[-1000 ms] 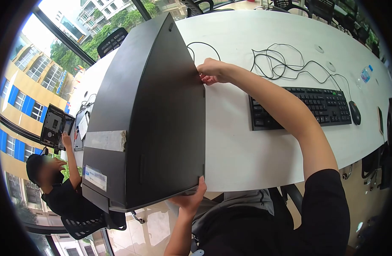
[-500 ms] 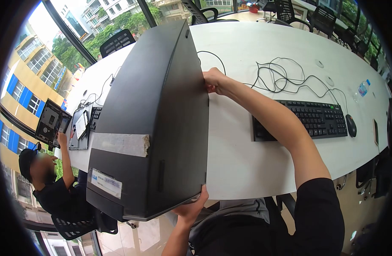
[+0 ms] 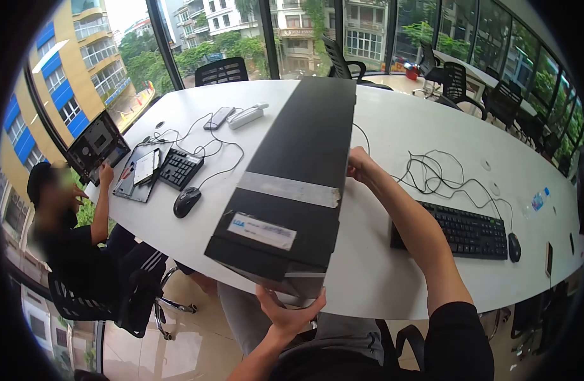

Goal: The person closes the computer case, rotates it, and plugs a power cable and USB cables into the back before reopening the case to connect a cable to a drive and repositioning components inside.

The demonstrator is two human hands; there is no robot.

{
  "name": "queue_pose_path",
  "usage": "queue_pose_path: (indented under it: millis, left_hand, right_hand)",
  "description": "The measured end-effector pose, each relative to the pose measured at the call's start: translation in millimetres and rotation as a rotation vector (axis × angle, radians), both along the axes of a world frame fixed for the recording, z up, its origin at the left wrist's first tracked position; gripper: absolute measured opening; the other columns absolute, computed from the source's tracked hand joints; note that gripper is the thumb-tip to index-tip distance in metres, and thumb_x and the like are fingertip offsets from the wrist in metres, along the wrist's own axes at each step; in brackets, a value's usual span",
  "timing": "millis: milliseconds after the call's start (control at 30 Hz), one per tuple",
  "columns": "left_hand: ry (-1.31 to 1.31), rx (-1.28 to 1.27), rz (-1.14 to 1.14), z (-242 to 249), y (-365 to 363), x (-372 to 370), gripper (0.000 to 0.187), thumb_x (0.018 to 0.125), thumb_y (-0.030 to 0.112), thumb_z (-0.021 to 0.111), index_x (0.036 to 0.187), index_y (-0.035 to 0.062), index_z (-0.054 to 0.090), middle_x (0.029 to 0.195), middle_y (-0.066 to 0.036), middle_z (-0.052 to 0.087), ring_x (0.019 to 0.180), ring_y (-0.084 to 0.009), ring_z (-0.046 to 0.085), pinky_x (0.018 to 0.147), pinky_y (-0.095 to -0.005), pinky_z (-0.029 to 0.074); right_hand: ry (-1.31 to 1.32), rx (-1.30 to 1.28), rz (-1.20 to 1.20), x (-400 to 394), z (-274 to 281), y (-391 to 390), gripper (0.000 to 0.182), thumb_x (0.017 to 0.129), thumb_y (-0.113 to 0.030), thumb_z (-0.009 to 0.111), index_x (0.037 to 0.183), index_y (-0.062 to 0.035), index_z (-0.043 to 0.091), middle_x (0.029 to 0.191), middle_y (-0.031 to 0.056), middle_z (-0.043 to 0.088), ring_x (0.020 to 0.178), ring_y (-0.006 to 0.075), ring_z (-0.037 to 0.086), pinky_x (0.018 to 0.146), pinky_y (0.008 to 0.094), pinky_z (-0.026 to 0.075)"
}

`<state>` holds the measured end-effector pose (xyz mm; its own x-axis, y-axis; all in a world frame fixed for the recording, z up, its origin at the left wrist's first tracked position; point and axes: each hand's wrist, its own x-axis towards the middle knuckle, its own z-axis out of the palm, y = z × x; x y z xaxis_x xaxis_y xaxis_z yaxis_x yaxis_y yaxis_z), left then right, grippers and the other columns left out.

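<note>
A black desktop computer case (image 3: 289,162) rests over the white table, with its near end reaching past the front edge. A strip of silver tape (image 3: 289,189) crosses its upper face, and a white label (image 3: 261,230) is stuck near the closest end. My left hand (image 3: 289,314) supports that end from below, its fingers spread round the lower edge. My right hand (image 3: 362,166) grips the case's right side farther back; its fingertips are partly hidden against the case. Right of the case, under my right forearm, lies a black keyboard (image 3: 470,233).
A tangled black cable (image 3: 432,174), a mouse (image 3: 514,247), a bottle (image 3: 540,199) and a phone (image 3: 549,259) lie to the right. On the left are another mouse (image 3: 187,202), a small keypad (image 3: 181,168) and a person (image 3: 76,235) handling an opened laptop (image 3: 101,149).
The case has turned and now sits lower and farther right in view, showing more of its upper face. Both hands moved with it. The camera view has shifted, too.
</note>
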<state>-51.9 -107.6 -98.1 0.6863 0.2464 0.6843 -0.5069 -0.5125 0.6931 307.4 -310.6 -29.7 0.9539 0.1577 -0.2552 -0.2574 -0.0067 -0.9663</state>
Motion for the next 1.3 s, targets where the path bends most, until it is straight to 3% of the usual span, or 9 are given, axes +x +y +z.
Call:
queue_pose_path:
  millis: [167,533,667,733,867,967,1100,1200,1300]
  left_hand:
    - [0.021,-0.046,0.047,7,-4,1,0.116,0.061,0.018,0.102,0.146,-0.0047,0.027,0.13,-0.017,0.048,0.119,-0.0255,0.057,0.094,-0.0388,0.051]
    - [0.065,-0.065,0.086,19,-8,-3,0.113,0.06,0.022,0.103,0.142,-0.0074,0.031,0.125,-0.016,0.053,0.112,-0.025,0.061,0.091,-0.0379,0.051]
    - [0.044,-0.075,0.073,17,-10,-1,0.112,0.061,0.023,0.102,0.142,-0.007,0.031,0.124,-0.017,0.053,0.112,-0.0254,0.061,0.09,-0.0384,0.052]
    - [0.05,-0.086,0.052,18,-7,-2,0.111,0.061,0.023,0.102,0.142,-0.0067,0.031,0.123,-0.017,0.054,0.112,-0.0259,0.061,0.089,-0.0391,0.052]
    - [-0.031,-0.037,0.043,18,-9,8,0.114,0.062,0.021,0.1,0.145,-0.0057,0.026,0.124,-0.018,0.052,0.113,-0.027,0.06,0.092,-0.0406,0.051]
    - [0.072,-0.024,0.004,8,-6,1,0.12,0.063,0.018,0.098,0.149,-0.0043,0.017,0.13,-0.02,0.045,0.12,-0.0282,0.054,0.097,-0.0409,0.048]
    - [0.036,0.025,0.0,-13,2,1,0.123,0.064,0.018,0.098,0.15,-0.0026,0.014,0.136,-0.02,0.037,0.127,-0.0306,0.047,0.101,-0.0422,0.046]
    - [-0.008,0.097,0.09,-4,-3,-1,0.12,0.063,0.019,0.1,0.15,-0.0007,0.019,0.13,-0.018,0.046,0.117,-0.0277,0.055,0.095,-0.042,0.049]
    - [0.025,0.145,0.113,-11,-2,-4,0.127,0.063,0.019,0.098,0.155,-0.0032,0.012,0.138,-0.019,0.036,0.127,-0.0307,0.044,0.108,-0.0441,0.04]
  right_hand:
    - [-0.039,0.047,-0.046,1,-8,6,0.018,0.082,-0.017,0.082,0.083,-0.0016,0.073,0.075,0.0045,0.065,0.061,0.0117,0.06,0.055,0.0294,0.054]
    - [-0.046,0.046,-0.007,6,-7,-1,0.017,0.083,-0.014,0.079,0.077,-0.0015,0.069,0.067,0.0036,0.058,0.056,0.0129,0.054,0.054,0.0328,0.053]
    - [-0.071,-0.002,-0.114,0,-2,0,0.018,0.087,-0.012,0.078,0.078,-0.0009,0.068,0.074,0.0071,0.064,0.059,0.014,0.06,0.051,0.0303,0.054]
    - [-0.138,-0.084,-0.377,42,-24,-24,0.02,0.094,-0.012,0.074,0.08,0.0009,0.068,0.078,0.0078,0.066,0.059,0.0137,0.06,0.051,0.0276,0.057]
    - [0.009,-0.238,-0.004,10,-13,-53,0.03,0.095,-0.022,0.083,0.076,-0.0026,0.069,0.071,0.0048,0.065,0.056,0.0127,0.057,0.049,0.0294,0.053]
    - [-0.066,-0.259,-0.081,0,-5,-42,0.039,0.092,-0.027,0.087,0.067,-0.0049,0.067,0.063,0.0014,0.061,0.056,0.0115,0.055,0.055,0.031,0.052]
    - [-0.204,-0.408,0.024,30,-23,-34,0.038,0.091,-0.025,0.082,0.064,-0.0026,0.068,0.061,0.0036,0.063,0.047,0.0128,0.057,0.044,0.032,0.045]
    - [-0.293,-0.514,0.021,37,-22,-18,0.042,0.085,-0.034,0.08,0.062,-0.0014,0.067,0.059,0.0064,0.062,0.049,0.0162,0.059,0.045,0.0341,0.047]
    - [-0.331,-0.525,0.061,33,-14,-11,0.045,0.079,-0.039,0.085,0.062,-0.002,0.066,0.058,0.0057,0.061,0.048,0.0148,0.056,0.045,0.0326,0.045]
